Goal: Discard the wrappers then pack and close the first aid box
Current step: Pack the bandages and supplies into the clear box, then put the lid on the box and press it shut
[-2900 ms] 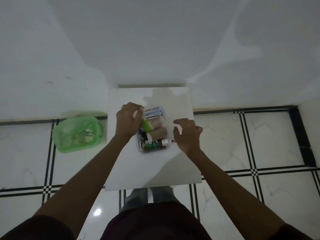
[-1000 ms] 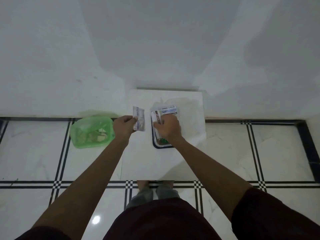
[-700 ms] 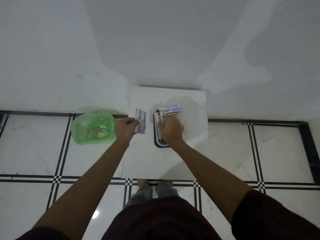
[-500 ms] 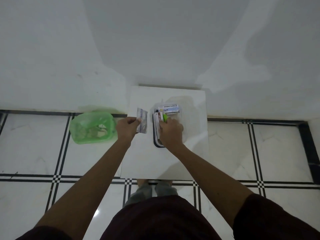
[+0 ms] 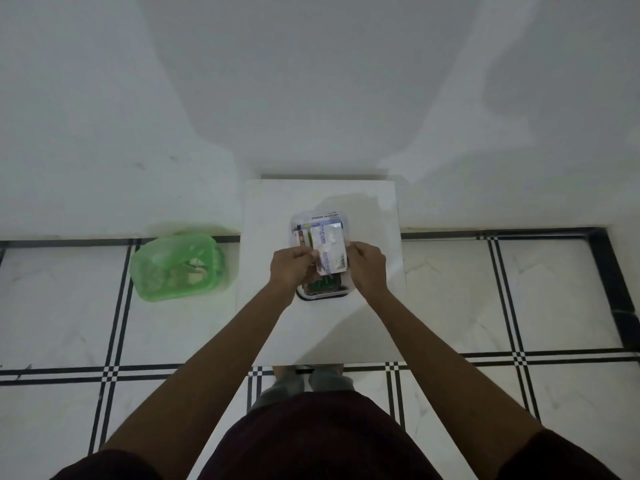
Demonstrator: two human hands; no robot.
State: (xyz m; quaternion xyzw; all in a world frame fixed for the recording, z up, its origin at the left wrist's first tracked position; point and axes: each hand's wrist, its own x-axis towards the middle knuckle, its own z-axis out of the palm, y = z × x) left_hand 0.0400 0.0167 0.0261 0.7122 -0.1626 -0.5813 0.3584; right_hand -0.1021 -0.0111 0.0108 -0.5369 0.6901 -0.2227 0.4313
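Pinching a white sachet (image 5: 329, 252) with our left hand (image 5: 292, 268) and right hand (image 5: 367, 268), fingers clamped at its nine and three o'clock edges, over the first aid box (image 5: 322, 295).

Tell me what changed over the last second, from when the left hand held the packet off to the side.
The left hand carried the white packet rightward from beside the box to over the first aid box. The right hand came off the contents and now pinches the packet's right edge. The box, the table and the green bin stayed put.
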